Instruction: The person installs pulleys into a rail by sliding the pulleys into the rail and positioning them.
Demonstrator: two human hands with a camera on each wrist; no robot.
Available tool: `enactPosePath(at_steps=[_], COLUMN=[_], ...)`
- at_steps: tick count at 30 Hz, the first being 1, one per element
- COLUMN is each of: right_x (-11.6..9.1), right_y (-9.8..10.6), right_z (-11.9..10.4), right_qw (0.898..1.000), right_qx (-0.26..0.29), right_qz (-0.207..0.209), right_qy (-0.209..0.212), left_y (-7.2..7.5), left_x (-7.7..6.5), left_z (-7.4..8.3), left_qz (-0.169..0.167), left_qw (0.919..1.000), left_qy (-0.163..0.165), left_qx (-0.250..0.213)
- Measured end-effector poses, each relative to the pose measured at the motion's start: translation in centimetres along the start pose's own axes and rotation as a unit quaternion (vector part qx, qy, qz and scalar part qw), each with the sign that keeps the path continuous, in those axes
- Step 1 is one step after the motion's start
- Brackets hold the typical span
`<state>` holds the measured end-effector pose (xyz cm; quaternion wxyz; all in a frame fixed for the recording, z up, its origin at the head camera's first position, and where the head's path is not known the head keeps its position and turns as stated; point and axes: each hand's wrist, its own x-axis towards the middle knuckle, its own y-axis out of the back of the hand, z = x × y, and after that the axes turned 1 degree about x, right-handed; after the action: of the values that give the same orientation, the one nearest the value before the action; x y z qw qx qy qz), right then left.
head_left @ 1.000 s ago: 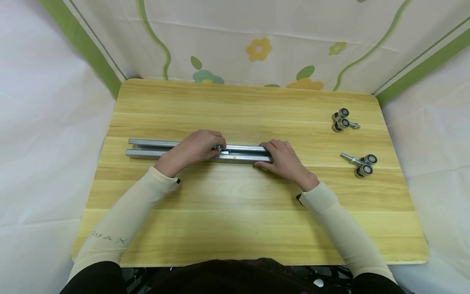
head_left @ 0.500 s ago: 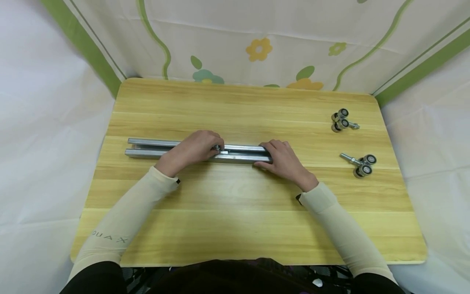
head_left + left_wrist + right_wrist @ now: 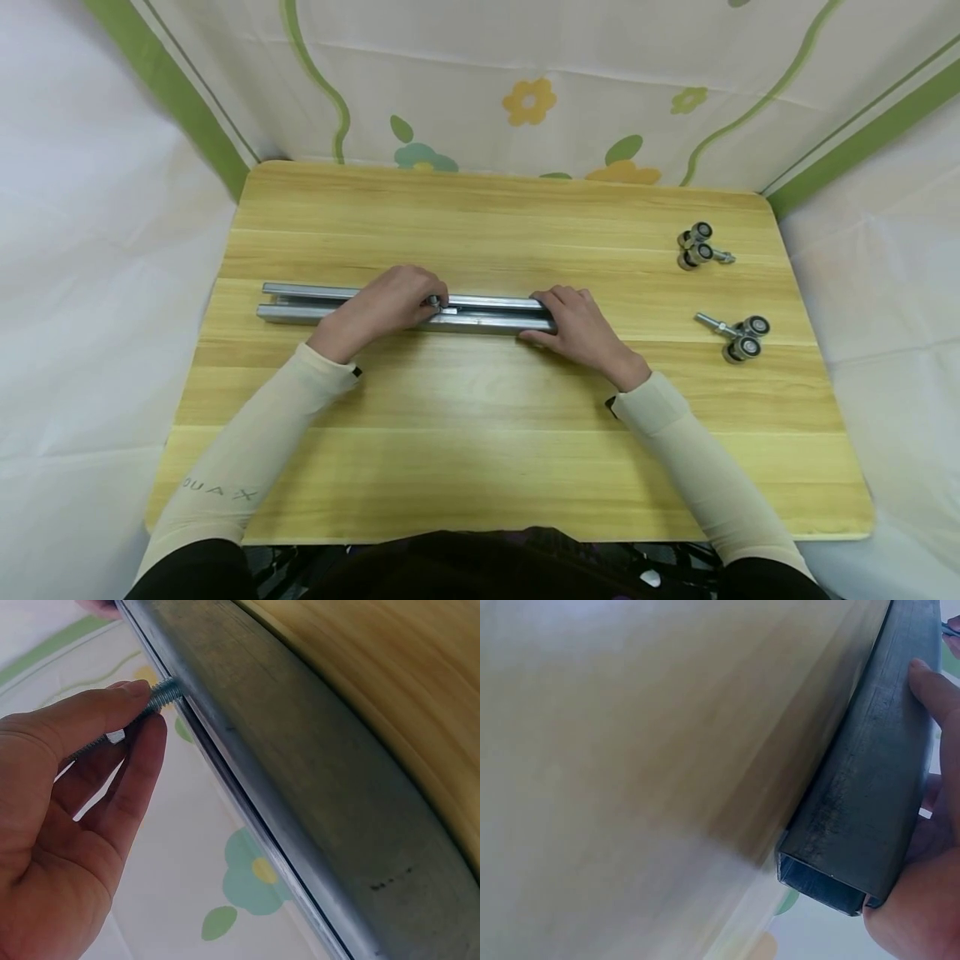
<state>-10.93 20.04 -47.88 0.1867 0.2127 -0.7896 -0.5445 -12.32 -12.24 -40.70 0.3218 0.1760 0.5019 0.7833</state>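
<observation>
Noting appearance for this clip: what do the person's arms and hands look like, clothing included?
The left hand and right hand wear no gloves. Close-fitting cream sleeves cover both forearms; dark lettering marks the left one. Black cloth shows above them. A small black piece sits at each wrist, too small to identify.

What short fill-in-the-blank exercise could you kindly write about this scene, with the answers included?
1. The loose roller assemblies on the table number ____.
2. In the head view, they lie to the ____ of the metal rail.
3. Of the left hand and right hand, the one pinching a threaded bolt is the ____.

Missing words: two; right; left.
</observation>
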Motion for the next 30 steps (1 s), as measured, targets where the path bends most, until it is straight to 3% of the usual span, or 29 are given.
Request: enactPosePath(at_steps=[15,24,30], right_x=[-0.1,-0.2,-0.2], right_y=[0.0,0.0,-0.1], right_z=[-0.1,0.0,-0.1], right_qw=[1.0,1.0,1.0], right_qx=[0.0,-0.001,-0.002], right_qz=[0.008,0.008,0.009], right_qy=[0.009,0.009,0.011], left_y=[0.5,1.1,1.1], left_x=[-1.7,-2.9,-3.7], left_z=[-1.2,-1.7,-2.4], left_qz=[0.001,0.006,0.013], left_qw=[0.9997,0.9982,0.9982], left_qy=[0.022,0.056,0.056], left_qx=[0.0,-0.019,-0.018])
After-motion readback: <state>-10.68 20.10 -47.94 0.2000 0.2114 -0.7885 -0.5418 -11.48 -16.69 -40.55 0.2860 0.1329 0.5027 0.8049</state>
